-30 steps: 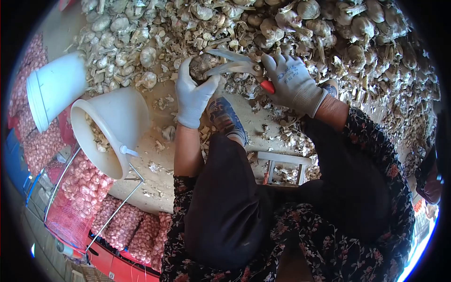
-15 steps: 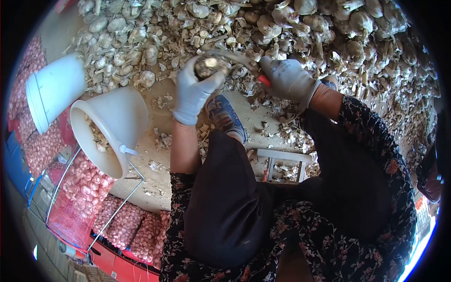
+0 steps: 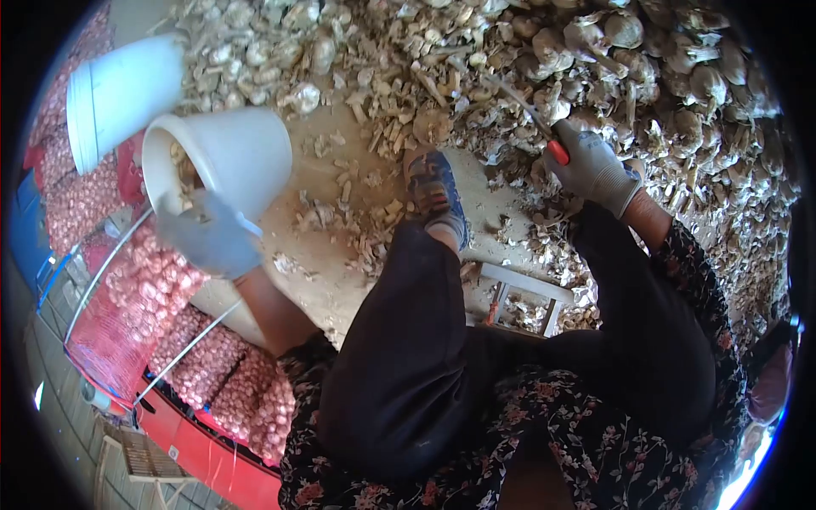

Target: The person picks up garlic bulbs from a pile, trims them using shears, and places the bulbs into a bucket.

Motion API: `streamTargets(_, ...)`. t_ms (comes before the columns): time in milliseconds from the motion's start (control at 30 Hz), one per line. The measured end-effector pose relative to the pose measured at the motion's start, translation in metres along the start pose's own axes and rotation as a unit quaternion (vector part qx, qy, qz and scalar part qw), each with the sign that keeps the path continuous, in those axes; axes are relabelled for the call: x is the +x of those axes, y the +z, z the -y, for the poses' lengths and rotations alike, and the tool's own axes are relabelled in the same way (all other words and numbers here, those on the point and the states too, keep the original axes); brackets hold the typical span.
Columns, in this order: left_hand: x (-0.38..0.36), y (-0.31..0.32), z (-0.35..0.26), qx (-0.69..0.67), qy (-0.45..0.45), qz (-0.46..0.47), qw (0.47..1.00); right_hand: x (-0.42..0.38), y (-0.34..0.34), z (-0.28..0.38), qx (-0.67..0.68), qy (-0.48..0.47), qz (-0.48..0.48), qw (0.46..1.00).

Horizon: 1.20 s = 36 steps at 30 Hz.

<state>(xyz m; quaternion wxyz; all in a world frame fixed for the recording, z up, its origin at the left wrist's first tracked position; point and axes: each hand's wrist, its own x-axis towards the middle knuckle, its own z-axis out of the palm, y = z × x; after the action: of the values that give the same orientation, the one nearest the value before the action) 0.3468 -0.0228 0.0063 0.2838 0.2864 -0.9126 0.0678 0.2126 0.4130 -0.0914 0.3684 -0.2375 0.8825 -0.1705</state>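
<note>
My left hand (image 3: 214,238), in a grey-white glove, is at the mouth of a white bucket (image 3: 242,157) that lies tilted on its side. Motion smears its fingers, and I cannot make out whether anything is in them. Some pale garlic pieces (image 3: 183,170) show inside the bucket. In my gloved right hand (image 3: 597,166) is a knife (image 3: 520,102), gripped by its red handle. The narrow blade points up and left, over the edge of a large heap of dry garlic bulbs (image 3: 625,32).
Another white bucket (image 3: 127,93) lies farther left. Red net bags of garlic (image 3: 208,353) stand at lower left near a red vehicle-like edge (image 3: 208,459). A small metal stool (image 3: 527,282) is between my legs. Loose skins and cut stems litter the floor around my shoe (image 3: 438,191).
My left hand has swung from the garlic heap down-left to the bucket; the garlic bulb it held no longer shows. My right hand, with the knife, has moved to the right, away from it.
</note>
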Motion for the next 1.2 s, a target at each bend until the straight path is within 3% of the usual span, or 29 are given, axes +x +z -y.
streamTargets(33,-0.029,0.018,0.019,-0.136,-0.049,0.077,0.986,0.0,0.001,0.001,0.008,-0.012,-0.018,1.0)
streamTargets(67,-0.047,0.018,0.002,-0.018,-0.053,0.256,0.965,0.003,-0.002,0.003,0.031,0.0,0.011,0.999)
streamTargets(100,-0.063,0.02,-0.018,0.095,-0.054,0.421,0.9,0.004,0.002,0.001,0.027,-0.005,0.002,1.0)
streamTargets(167,-0.105,0.04,0.01,0.153,-0.133,0.527,0.826,0.007,0.005,0.002,0.021,-0.009,-0.006,1.0)
streamTargets(233,-0.161,0.072,0.065,0.148,-0.134,0.491,0.848,0.004,0.0,0.005,0.009,0.003,0.026,1.0)
streamTargets(300,-0.175,0.076,0.082,0.144,-0.133,0.445,0.874,0.004,0.002,0.008,0.005,-0.005,0.037,0.999)
streamTargets(333,-0.173,0.076,0.081,-0.048,-0.302,0.477,0.824,0.006,0.001,0.009,0.005,-0.011,0.041,0.999)
streamTargets(367,-0.171,0.079,0.079,-0.238,-0.447,0.481,0.716,0.004,0.004,0.013,-0.005,-0.036,0.01,0.999)
streamTargets(400,-0.162,0.082,0.068,-0.241,-0.442,0.483,0.716,0.005,0.004,0.016,-0.005,-0.032,0.006,0.999)
streamTargets(467,-0.137,0.075,0.025,-0.464,-0.314,0.464,0.687,0.004,0.005,0.02,0.035,-0.051,0.034,0.997)
streamTargets(500,-0.126,0.07,-0.001,-0.467,-0.312,0.466,0.683,0.007,0.01,0.015,0.05,-0.078,0.031,0.995)
streamTargets(567,-0.102,0.061,-0.053,-0.512,-0.216,0.456,0.695,0.009,0.001,0.027,0.059,-0.08,0.056,0.993)
streamTargets(600,-0.091,0.056,-0.07,-0.519,-0.213,0.456,0.691,0.01,-0.004,0.032,0.07,-0.089,0.087,0.99)
streamTargets(667,-0.075,0.047,-0.097,-0.403,0.007,0.452,0.796,0.011,-0.006,0.032,0.063,-0.1,0.074,0.99)
streamTargets(700,-0.07,0.044,-0.107,-0.38,0.066,0.438,0.812,0.012,-0.009,0.034,0.088,-0.119,0.081,0.986)
streamTargets(800,-0.072,0.041,-0.129,-0.378,0.117,0.44,0.806,0.013,-0.006,0.043,0.111,-0.133,0.083,0.981)
streamTargets(867,-0.074,0.038,-0.138,-0.37,0.092,0.458,0.803,0.015,-0.002,0.046,0.106,-0.166,0.054,0.979)
streamTargets(933,-0.077,0.042,-0.145,-0.361,0.123,0.437,0.815,0.016,-0.003,0.052,0.11,-0.157,0.063,0.979)
streamTargets(1067,-0.078,0.047,-0.153,-0.407,0.096,0.442,0.793,0.012,-0.006,0.053,0.141,-0.12,0.091,0.979)
streamTargets(1133,-0.078,0.047,-0.152,-0.449,-0.03,0.506,0.736,0.011,-0.002,0.044,0.194,-0.102,0.081,0.972)
streamTargets(1167,-0.083,0.061,-0.143,-0.448,-0.029,0.504,0.738,0.01,-0.001,0.038,0.195,-0.104,0.08,0.972)
streamTargets(1200,-0.095,0.087,-0.124,-0.361,-0.13,0.505,0.773,0.009,0.0,0.032,0.178,-0.069,0.07,0.979)
